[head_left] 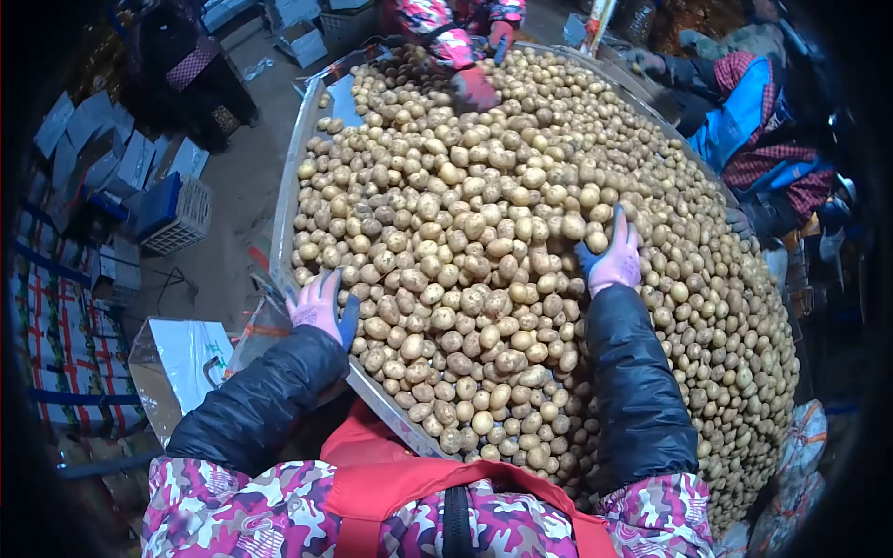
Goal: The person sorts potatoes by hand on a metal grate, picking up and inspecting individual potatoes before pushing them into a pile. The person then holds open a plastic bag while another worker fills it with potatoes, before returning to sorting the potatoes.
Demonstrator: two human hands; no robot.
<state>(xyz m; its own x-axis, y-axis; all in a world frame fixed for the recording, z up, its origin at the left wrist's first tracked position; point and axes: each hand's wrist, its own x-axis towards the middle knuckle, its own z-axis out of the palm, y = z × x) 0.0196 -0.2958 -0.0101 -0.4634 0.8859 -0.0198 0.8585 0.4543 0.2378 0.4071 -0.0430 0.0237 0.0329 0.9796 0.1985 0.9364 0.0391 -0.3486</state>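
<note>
A broad heap of small, round, yellow-brown potatoes (474, 279) covers a table with a raised metal rim (288, 200). My left hand (321, 305), in a pink glove with a blue palm side, lies at the table's left edge beside the potatoes. Its fingers are spread and nothing shows in them. Further right, my right hand (614, 260), in a matching glove, rests among the potatoes. Its fingers stretch forward with the thumb apart, and potatoes lie against the thumb side. The palms of both hands are hidden.
Across the table, another person's gloved hand (476, 90) reaches into the potatoes. A person in a blue and checked garment (744, 116) is at the right. An open cardboard box (181, 367) stands at lower left, a white plastic crate (181, 216) behind it. Plastic sacks (802, 437) lie at lower right.
</note>
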